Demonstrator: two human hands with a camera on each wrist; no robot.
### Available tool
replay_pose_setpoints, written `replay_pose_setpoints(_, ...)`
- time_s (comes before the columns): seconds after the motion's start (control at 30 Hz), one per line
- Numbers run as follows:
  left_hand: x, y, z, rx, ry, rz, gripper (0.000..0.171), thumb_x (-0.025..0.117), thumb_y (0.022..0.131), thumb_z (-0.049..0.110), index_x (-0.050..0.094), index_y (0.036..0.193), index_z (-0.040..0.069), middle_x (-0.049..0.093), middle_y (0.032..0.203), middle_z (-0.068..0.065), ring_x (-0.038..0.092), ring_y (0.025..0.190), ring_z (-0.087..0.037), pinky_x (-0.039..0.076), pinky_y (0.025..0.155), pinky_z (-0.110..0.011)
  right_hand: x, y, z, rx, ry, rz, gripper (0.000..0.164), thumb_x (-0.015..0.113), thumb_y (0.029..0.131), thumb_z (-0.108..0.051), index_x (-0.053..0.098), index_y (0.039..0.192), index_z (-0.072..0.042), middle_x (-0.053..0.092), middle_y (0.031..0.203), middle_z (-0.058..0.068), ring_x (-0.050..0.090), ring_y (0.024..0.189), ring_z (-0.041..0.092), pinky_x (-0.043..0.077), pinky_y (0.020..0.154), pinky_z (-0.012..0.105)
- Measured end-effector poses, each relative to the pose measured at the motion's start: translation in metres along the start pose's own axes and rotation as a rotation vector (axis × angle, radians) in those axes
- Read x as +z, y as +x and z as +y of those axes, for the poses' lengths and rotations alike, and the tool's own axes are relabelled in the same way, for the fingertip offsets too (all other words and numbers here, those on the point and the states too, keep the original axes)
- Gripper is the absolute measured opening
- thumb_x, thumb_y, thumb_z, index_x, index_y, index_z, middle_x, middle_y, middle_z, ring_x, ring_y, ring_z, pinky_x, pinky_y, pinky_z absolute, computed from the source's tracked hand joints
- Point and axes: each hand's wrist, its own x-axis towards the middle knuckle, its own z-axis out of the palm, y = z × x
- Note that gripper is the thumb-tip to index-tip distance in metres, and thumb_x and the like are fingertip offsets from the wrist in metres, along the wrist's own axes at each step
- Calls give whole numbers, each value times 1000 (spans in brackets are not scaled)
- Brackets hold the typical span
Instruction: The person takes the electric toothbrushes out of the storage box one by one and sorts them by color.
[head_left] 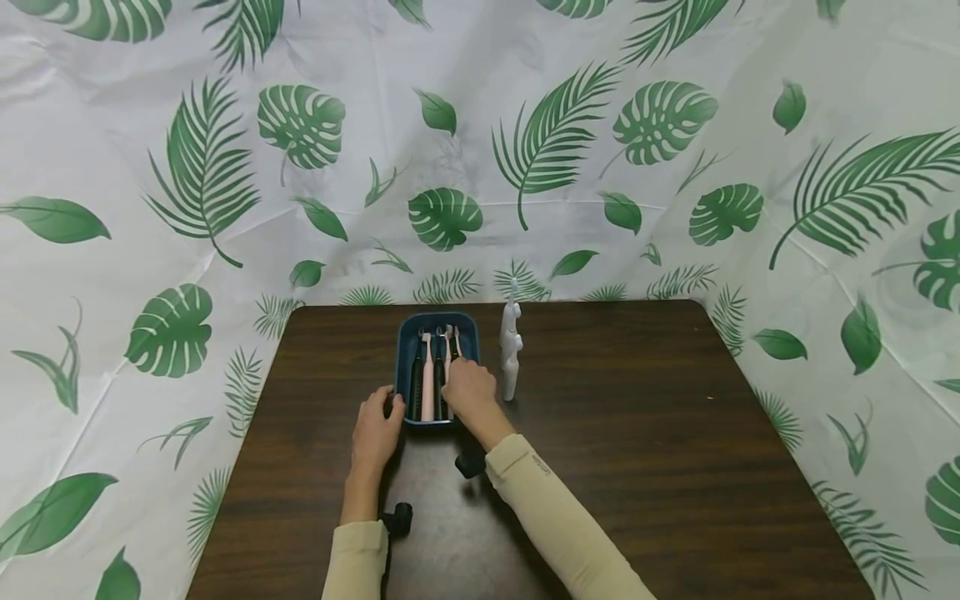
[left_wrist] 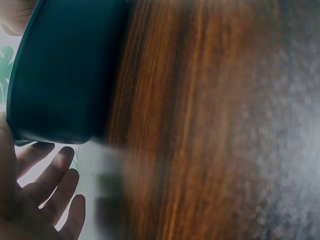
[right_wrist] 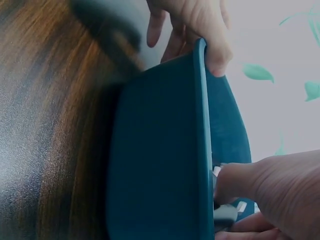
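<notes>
- My left hand (head_left: 377,427), fingers loosely spread, pinches the blue tray (head_left: 401,360), maybe to keep it still.
- My right hand (head_left: 472,393), nearly closed, pinches a dark toothbrush (right_wrist: 226,213) inside the tray.

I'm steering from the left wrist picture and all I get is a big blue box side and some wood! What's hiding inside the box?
Observer: Pink toothbrushes and black toothbrushes lie side by side in the box.

Operator: Cool! What's the other hand up to? I only see a bit in my top corner.

Observer: The right hand reaches into the box, over its right side.

Operator: Anything next to the box?

Observer: Yes, white things, probably toothbrushes too, are on the table to its right.
</notes>
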Motion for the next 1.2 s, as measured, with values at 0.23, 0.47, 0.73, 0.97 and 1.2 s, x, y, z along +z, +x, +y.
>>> replay_pose_setpoints(0.23,0,-1,1,-2,-2,-6,46,46,102,41,55,138,12,59,134,-9,49,125,-31,40,102,-55,1,-4,4,0,54,46,35,68,87,-27,62,115,-6,67,97,10,66,83,34,54,69,50)
replay_pose_setpoints(0.47,2,0,1,-9,2,-14,48,45,103,44,54,138,13,57,137,-9,48,126,-30,39,103,-55,2,-8,7,-22,121,83,36,65,87,-28,61,116,-6,65,94,8,64,75,32,53,63,48)
replay_pose_setpoints(0.73,4,0,1,-23,12,-10,48,43,102,44,53,139,15,55,140,-8,47,129,-29,38,104,-56,2,-12,10,-52,168,107,50,66,89,-29,54,133,-6,66,105,9,64,77,32,54,66,49)
replay_pose_setpoints(0.97,3,-2,0,-40,2,-16,48,43,103,45,53,140,16,54,142,-9,45,131,-30,38,104,-58,3,-21,9,-88,263,176,63,66,89,-29,46,146,-9,67,117,10,67,81,31,54,65,48)
replay_pose_setpoints(1.2,4,0,-1,-42,0,-25,50,42,103,45,52,141,14,53,142,-10,44,133,-31,37,104,-60,-2,-27,10,-109,336,276,62,65,90,-29,44,147,-16,66,118,6,65,74,25,52,60,41)
